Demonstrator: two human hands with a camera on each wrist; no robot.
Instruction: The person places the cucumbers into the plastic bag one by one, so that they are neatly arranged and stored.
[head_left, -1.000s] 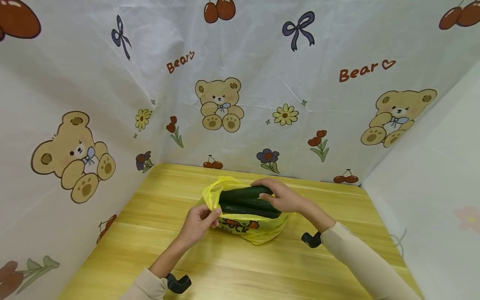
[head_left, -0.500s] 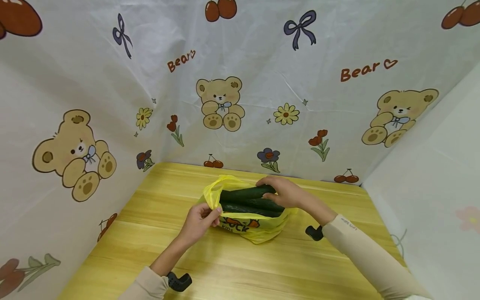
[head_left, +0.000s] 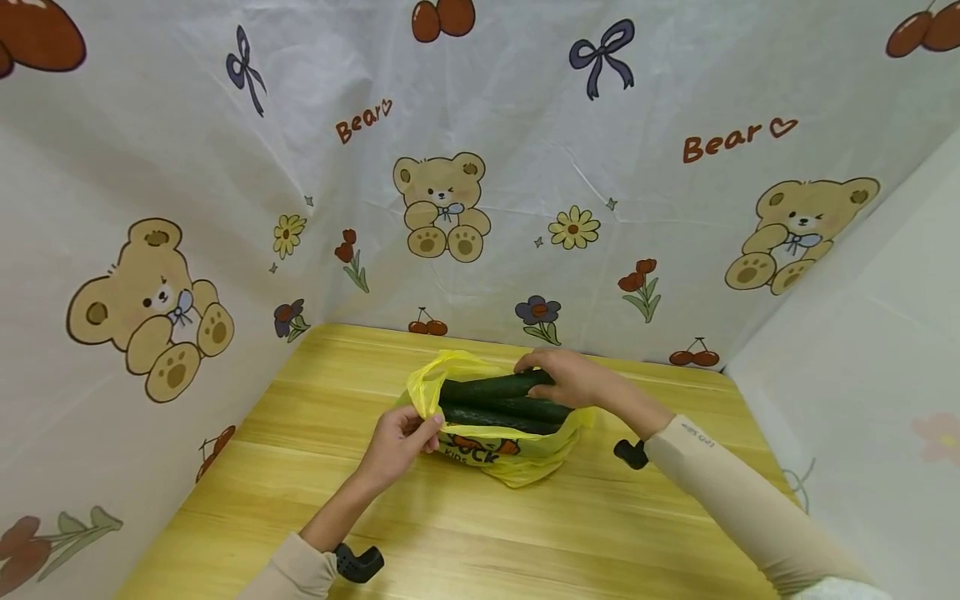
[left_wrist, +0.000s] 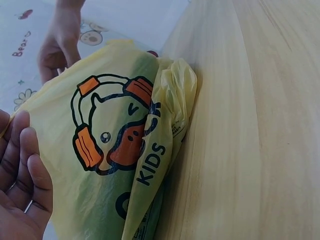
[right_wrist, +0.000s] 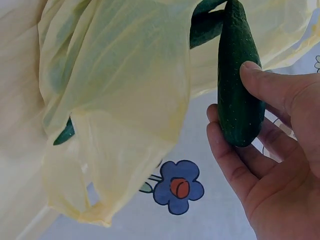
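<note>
A yellow plastic bag (head_left: 536,471) printed with a cartoon duck lies on its base on the wooden table, mouth spread upward. Several dark green cucumbers lie inside it, side by side. My left hand (head_left: 392,450) pinches the bag's rim at the left end. At the right end, my right hand (head_left: 573,382) grips the tip of the rearmost cucumber (head_left: 480,389). The right wrist view shows the thumb on one side of that cucumber (right_wrist: 240,95) and the fingers on the other. Another cucumber's tip (right_wrist: 65,133) pokes out near the bag's handle.
A pale cloth (head_left: 480,283) with bears and flowers hangs behind and to the left of the table (head_left: 480,533). A white panel (head_left: 885,350) stands at the right. Black camera mounts (head_left: 360,564) sit at both wrists.
My right hand has shifted slightly right with the cucumber in its grip, and the cucumbers' right ends have moved that way too. The left hand stays at the bag's rim.
</note>
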